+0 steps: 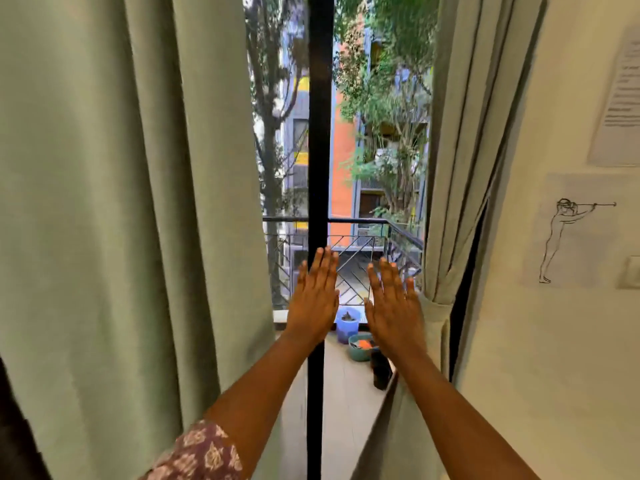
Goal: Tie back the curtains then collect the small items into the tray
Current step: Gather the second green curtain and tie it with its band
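left curtain [138,202]: untied, fills frame left; soft, heavyish drape, gather at mid-height edge | right curtain [450,168]: tied, right of centre | left hand [313,299], right hand [393,306]: flat, fingers straight, holding nothing

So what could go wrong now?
1. The left curtain hangs loose with no tie, and both the left hand and the right hand are flat and hold nothing, so it may swing back over the window.
2. The blue cup and the teal bowl stand on the floor just below; gathering the cloth could knock them over.
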